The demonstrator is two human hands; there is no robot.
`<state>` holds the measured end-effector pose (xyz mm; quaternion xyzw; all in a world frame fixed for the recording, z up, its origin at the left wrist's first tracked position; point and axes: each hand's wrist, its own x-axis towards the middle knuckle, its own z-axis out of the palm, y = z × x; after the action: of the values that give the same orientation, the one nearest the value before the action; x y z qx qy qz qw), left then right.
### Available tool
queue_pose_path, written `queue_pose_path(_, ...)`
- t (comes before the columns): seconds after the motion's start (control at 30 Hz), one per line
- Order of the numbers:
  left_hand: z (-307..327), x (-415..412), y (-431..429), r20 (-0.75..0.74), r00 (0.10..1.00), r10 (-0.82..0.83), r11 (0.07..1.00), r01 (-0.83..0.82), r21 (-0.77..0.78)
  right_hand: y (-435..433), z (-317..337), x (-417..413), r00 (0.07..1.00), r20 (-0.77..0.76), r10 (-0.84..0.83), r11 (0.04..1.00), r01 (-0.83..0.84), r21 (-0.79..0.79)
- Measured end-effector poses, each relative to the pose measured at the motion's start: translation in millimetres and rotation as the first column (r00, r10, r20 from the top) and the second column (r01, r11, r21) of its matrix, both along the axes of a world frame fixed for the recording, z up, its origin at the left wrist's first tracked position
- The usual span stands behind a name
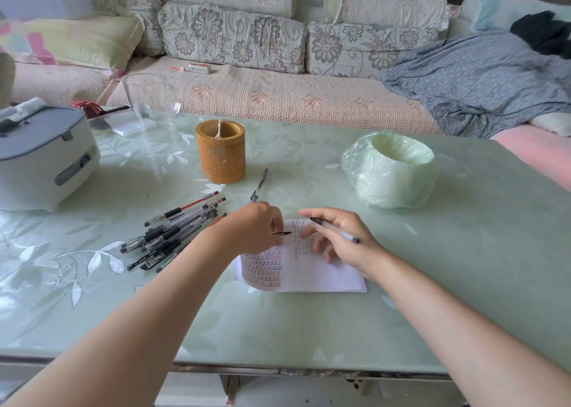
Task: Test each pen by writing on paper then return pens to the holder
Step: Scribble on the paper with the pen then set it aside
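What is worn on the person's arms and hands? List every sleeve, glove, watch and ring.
Nothing worn shows. The left arm and right arm are bare to the frame's edge, no sleeve in view. The left hand and right hand show no glove, watch, bracelet or ring.

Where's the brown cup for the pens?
In the head view, the brown pen holder stands upright on the table, left of centre, behind the pile of pens and right of the clear glass vase.
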<state>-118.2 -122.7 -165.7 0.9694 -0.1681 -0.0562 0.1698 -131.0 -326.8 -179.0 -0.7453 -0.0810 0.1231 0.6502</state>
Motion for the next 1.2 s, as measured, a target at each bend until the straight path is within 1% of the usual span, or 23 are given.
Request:
queue_pose_path(0.1, 2, -3, 0, -0.008, 1.000, 0.004, 1.000, -0.004, 0.004, 1, 9, -1, 0.997, -0.077, 0.003, 0.996, 0.004, 0.093)
queue_pose_path(0.2, 6, -6, 0, -0.026, 0.999, 0.033, 0.999, -0.034, -0.018, 0, 18, -3, 0.993, -0.112, 0.032, 0.985, -0.012, 0.174)
queue_pose_path(0.23, 8, -6, 0, -0.029, 0.999, 0.046, 0.998, -0.047, -0.033, -1, 20, -3, 0.994, -0.100, 0.034, 0.986, -0.017, 0.164)
queue_pose_path(0.27, 11, -7, 1, -0.032, 0.998, 0.054, 0.997, -0.056, -0.045, -2, 21, -3, 0.998, -0.066, 0.019, 0.993, -0.011, 0.117)
queue_pose_path(0.33, 16, -8, 1, -0.057, 0.996, 0.065, 0.994, -0.070, -0.082, -2, 22, 0, 0.999, 0.037, -0.014, 0.999, 0.016, -0.043)
queue_pose_path(0.4, 20, -9, 2, -0.099, 0.992, 0.076, 0.988, -0.088, -0.124, -3, 20, 1, 0.992, 0.120, -0.028, 0.978, 0.052, -0.201)
queue_pose_path(0.47, 22, -10, 3, -0.107, 0.991, 0.076, 0.985, -0.091, -0.144, -5, 19, 2, 0.978, 0.208, -0.028, 0.930, 0.102, -0.354)
queue_pose_path(0.5, 23, -10, 4, -0.098, 0.992, 0.074, 0.985, -0.088, -0.148, -6, 19, 2, 0.966, 0.259, -0.012, 0.890, 0.128, -0.437)
queue_pose_path(0.57, 24, -10, 6, -0.080, 0.994, 0.076, 0.984, -0.088, -0.155, -8, 19, 1, 0.944, 0.325, 0.058, 0.804, 0.149, -0.576)
queue_pose_path(0.6, 24, -10, 8, -0.084, 0.993, 0.080, 0.983, -0.092, -0.158, -8, 19, 0, 0.934, 0.345, 0.091, 0.771, 0.153, -0.618)
queue_pose_path(0.7, 25, -11, 9, -0.106, 0.992, 0.072, 0.985, -0.088, -0.152, -8, 20, -1, 0.895, 0.413, 0.168, 0.706, 0.183, -0.684)
queue_pose_path(0.77, 27, -12, 8, -0.109, 0.992, 0.060, 0.985, -0.077, -0.154, -6, 22, -1, 0.876, 0.435, 0.207, 0.684, 0.188, -0.705)
queue_pose_path(0.87, 30, -15, 6, -0.108, 0.993, 0.045, 0.983, -0.064, -0.174, -4, 22, -2, 0.868, 0.439, 0.234, 0.689, 0.171, -0.704)
queue_pose_path(1.0, 33, -20, -2, -0.134, 0.991, 0.025, 0.972, -0.055, -0.228, 2, 24, -5, 0.874, 0.412, 0.258, 0.728, 0.104, -0.677)
queue_pose_path(1.03, 34, -21, -5, -0.142, 0.990, 0.019, 0.968, -0.054, -0.244, 3, 24, -6, 0.874, 0.405, 0.268, 0.722, 0.096, -0.685)
queue_pose_path(1.07, 34, -21, -8, -0.147, 0.989, 0.020, 0.967, -0.057, -0.249, 4, 24, -7, 0.867, 0.408, 0.286, 0.700, 0.102, -0.707)
queue_pose_path(1.1, 34, -21, -10, -0.148, 0.989, 0.028, 0.967, -0.064, -0.248, 5, 25, -8, 0.854, 0.416, 0.314, 0.656, 0.121, -0.745)
queue_pose_path(1.2, 36, -23, -13, -0.195, 0.979, 0.061, 0.963, -0.109, -0.246, 8, 25, -12, 0.790, 0.446, 0.420, 0.489, 0.217, -0.845)
